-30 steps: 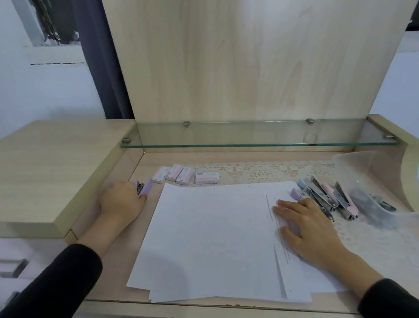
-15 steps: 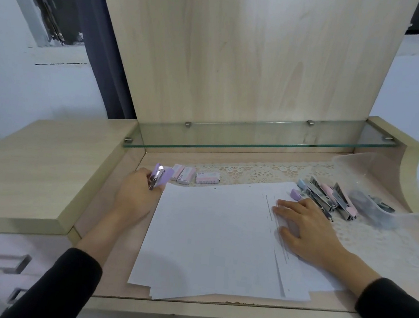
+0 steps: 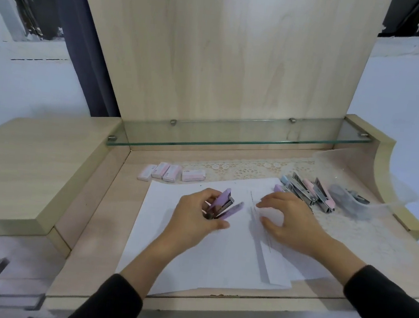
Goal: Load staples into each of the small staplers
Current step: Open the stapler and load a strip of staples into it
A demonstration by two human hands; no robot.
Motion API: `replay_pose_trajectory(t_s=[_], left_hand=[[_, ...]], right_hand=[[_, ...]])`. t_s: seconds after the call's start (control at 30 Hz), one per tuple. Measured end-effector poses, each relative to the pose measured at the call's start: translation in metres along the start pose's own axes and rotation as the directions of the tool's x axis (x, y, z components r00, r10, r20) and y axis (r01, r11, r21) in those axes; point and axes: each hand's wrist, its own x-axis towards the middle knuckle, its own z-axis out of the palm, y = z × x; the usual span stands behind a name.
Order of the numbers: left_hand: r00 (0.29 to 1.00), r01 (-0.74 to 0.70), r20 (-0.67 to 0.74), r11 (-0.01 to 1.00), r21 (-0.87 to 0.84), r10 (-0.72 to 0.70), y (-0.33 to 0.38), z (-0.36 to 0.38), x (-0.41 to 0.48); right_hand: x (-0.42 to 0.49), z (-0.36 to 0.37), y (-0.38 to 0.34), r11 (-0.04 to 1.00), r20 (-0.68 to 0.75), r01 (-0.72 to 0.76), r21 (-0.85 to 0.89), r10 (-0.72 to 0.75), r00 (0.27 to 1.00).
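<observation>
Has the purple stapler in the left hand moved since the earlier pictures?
Yes. The purple stapler, held by the left hand, went right: from left of the staple boxes to their right, over the paper.

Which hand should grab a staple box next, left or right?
Probably right: the right hand rests free on the paper, while the left hand grips the opened purple stapler, though the staple boxes lie leftward.

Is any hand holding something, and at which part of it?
The left hand grips the open purple stapler at its hinge end. The right hand holds nothing; its fingers touch the paper.
</observation>
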Motion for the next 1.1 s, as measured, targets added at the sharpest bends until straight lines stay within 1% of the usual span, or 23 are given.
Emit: replay_pose_trajectory(t_s=[0.07, 0.17, 0.2, 0.27, 0.37, 0.43, 0.53, 0.73, 0.83, 0.93, 1.1], left_hand=[[0.999, -0.023, 0.03, 1.0, 0.01, 0.022, 0.0, 0.008, 0.0], [0.992, -0.1, 0.088, 0.994, 0.047, 0.095, 0.003, 0.017, -0.002], [0.99, -0.11, 0.095, 0.993, 0.045, 0.106, 0.004, 0.018, -0.002], [0.992, -0.107, 0.063, 0.994, 0.03, 0.105, 0.006, 0.02, -0.002], [0.997, -0.074, 0.008, 0.997, -0.004, 0.074, 0.009, 0.023, -0.002], [0.999, -0.053, 0.008, 0.998, -0.044, 0.054, 0.01, 0.025, -0.003], [0.999, -0.043, 0.01, 0.993, -0.111, 0.044, 0.009, 0.023, -0.003], [0.995, -0.097, -0.033, 0.989, -0.11, 0.094, 0.009, 0.02, 0.0], [0.993, -0.103, -0.065, 0.985, -0.138, 0.095, 0.01, 0.02, 0.001], [0.996, -0.087, -0.044, 0.975, -0.204, 0.08, 0.012, 0.02, 0.0], [0.992, -0.117, -0.077, 0.971, -0.207, 0.103, 0.013, 0.019, 0.001]], right_hand=[[-0.001, -0.004, -0.01, 0.994, 0.024, -0.006, 0.108, 0.004, 1.0], [-0.001, -0.008, -0.021, 0.966, 0.078, -0.05, 0.253, 0.031, 0.996], [-0.001, -0.01, -0.024, 0.954, 0.087, -0.065, 0.292, 0.041, 0.995], [-0.002, -0.011, -0.028, 0.925, 0.094, -0.101, 0.366, 0.072, 0.993], [-0.004, -0.013, -0.035, 0.804, 0.159, -0.206, 0.558, 0.141, 0.977], [-0.004, -0.012, -0.038, 0.751, 0.153, -0.226, 0.62, 0.167, 0.974], [-0.004, -0.012, -0.037, 0.729, 0.145, -0.235, 0.643, 0.185, 0.972], [-0.002, -0.012, -0.037, 0.721, 0.158, -0.216, 0.659, 0.148, 0.976], [0.0, -0.011, -0.038, 0.727, 0.143, -0.21, 0.654, 0.153, 0.978], [0.002, -0.01, -0.039, 0.723, 0.134, -0.212, 0.657, 0.165, 0.977], [0.004, -0.008, -0.041, 0.743, 0.113, -0.202, 0.638, 0.169, 0.979]])
